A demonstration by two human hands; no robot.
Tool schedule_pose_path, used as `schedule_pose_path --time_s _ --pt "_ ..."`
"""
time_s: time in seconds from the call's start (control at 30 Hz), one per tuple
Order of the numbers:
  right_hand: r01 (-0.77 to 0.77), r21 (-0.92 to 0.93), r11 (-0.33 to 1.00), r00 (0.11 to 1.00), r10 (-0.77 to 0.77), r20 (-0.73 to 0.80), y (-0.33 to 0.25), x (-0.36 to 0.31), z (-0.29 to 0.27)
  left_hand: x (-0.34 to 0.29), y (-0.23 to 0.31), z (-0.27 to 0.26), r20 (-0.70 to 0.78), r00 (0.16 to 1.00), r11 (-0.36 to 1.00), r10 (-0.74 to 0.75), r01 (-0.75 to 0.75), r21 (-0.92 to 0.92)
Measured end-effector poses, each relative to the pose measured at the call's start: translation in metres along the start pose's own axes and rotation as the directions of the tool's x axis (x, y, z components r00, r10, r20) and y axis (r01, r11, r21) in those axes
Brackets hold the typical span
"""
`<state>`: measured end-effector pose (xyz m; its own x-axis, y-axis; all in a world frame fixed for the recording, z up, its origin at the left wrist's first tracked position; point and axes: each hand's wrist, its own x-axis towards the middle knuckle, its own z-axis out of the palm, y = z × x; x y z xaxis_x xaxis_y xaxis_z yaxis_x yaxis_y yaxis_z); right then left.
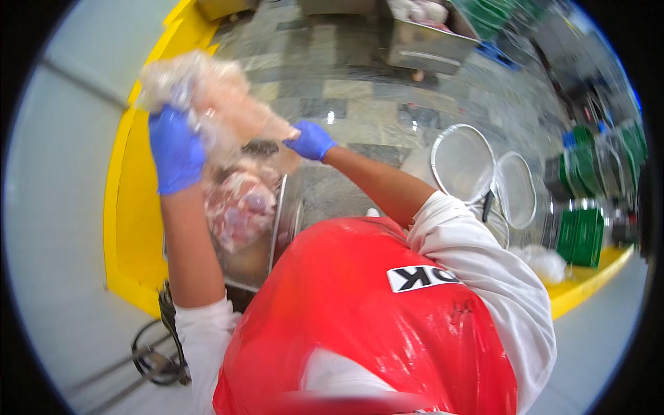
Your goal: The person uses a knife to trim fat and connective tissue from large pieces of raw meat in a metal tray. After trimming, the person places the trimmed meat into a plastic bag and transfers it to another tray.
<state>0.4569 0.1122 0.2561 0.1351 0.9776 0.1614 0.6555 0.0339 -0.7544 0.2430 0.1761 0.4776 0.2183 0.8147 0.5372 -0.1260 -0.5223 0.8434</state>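
Both my hands wear blue gloves and hold a crumpled clear plastic bag (225, 97) up over a metal bin (285, 214). My left hand (178, 149) is closed on the bunched plastic at the left. At the other side, my right hand (310, 141) grips an edge of the plastic, which is drawn taut toward it. The plastic is pinkish and blurred; whether anything is inside I cannot tell. Large pieces of raw meat (242, 207) lie in the bin beneath, partly hidden by my left forearm and the plastic.
A yellow wall base (131, 214) runs along the left of the bin. Another metal bin (425, 52) with meat stands at the far right. Round hoops with clear bags (462, 162) stand right of my right arm. Green crates (579, 237) are stacked farther right on the wet tiled floor.
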Motion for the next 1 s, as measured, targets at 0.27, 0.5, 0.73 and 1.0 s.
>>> schedule_pose_path --time_s 0.27,0.5,0.73,1.0 --pt "-0.458 0.889 0.03 0.839 0.347 0.42 0.132 -0.089 -0.137 -0.01 -0.059 0.134 0.278 0.845 0.882 -0.457 0.47 0.02" --pt "0.048 0.99 -0.133 0.966 0.26 -0.012 0.162 -0.124 -0.218 -0.038 -0.079 0.318 0.669 0.571 0.788 -0.476 0.614 0.037" --pt "0.179 0.825 -0.537 0.938 -0.161 -0.308 0.225 -0.181 -0.317 -0.058 -0.03 0.499 0.778 0.136 0.749 -0.614 0.41 0.52" --pt "0.304 0.953 -0.019 0.703 0.68 -0.211 0.236 -0.278 -0.38 -0.093 0.016 0.605 0.981 0.184 0.649 0.057 -0.754 0.103"
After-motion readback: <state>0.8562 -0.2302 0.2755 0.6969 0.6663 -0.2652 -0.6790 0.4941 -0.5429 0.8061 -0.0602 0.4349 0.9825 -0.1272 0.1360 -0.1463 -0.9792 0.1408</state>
